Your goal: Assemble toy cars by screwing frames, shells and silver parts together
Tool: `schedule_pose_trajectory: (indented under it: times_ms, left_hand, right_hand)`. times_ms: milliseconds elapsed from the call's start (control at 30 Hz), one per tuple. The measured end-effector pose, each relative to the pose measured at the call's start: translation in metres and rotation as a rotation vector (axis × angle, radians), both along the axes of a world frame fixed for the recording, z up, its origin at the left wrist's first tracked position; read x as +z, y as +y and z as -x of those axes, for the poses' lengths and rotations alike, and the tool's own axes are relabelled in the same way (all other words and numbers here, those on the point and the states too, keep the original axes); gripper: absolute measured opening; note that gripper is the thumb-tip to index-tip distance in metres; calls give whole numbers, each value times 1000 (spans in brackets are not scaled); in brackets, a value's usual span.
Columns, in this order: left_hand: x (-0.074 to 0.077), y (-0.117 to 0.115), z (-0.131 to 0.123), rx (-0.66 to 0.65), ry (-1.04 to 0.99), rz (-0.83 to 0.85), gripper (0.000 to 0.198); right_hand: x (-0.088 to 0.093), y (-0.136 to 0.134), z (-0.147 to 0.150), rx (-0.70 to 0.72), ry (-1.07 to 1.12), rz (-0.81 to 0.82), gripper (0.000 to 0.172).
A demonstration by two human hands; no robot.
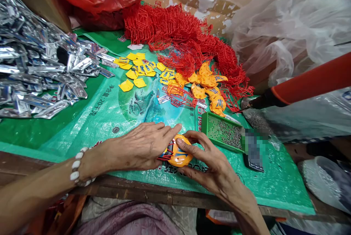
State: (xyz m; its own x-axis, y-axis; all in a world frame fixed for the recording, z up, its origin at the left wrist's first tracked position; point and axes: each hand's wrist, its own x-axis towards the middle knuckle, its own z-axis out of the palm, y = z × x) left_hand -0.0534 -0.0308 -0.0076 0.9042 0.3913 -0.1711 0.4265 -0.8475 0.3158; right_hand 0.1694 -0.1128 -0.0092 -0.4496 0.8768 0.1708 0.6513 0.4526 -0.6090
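Head view: both hands are working one orange shell (179, 154) at the desk's (131, 193) near edge.
Grip: left hand (142, 146) and right hand (212, 167) are both clamping onto it.
Left: loose orange pieces (208, 87) are lying piled behind, unassembled.

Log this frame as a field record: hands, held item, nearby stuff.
left hand: bead bracelet on wrist, fingers grip the orange shell from its left
right hand: fingers grip the same shell from the right
shell position: near table edge, red piece at its left side
green tray: right of the hands, holds small metal pins
behind: yellow pieces, orange pieces, red frames in a heap
far left: silver packets
right: orange-handled tool
surface: green sack
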Motion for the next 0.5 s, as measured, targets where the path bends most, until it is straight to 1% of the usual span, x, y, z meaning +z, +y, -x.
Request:
schedule_pose_trajectory:
  times_ms: [167,333,367,400,500]
  left_hand:
    - [-5,0,2,-3,-71,-48,92]
    - [-2,0,6,-28,-163,-105,88]
    - [-2,1,6,-40,-161,-106,85]
    - [-1,2,7,-56,-146,-112,80]
    - [-1,5,7,-115,-89,-174,56]
  right_hand:
    - [-6,-1,-2,-19,47,-7,60]
    - [-14,1,4,-124,123,-17,43]
    - [-14,2,6,-154,132,15,45]
    - [-13,2,7,-192,146,61,50]
    - [-13,2,12,-312,247,219,78]
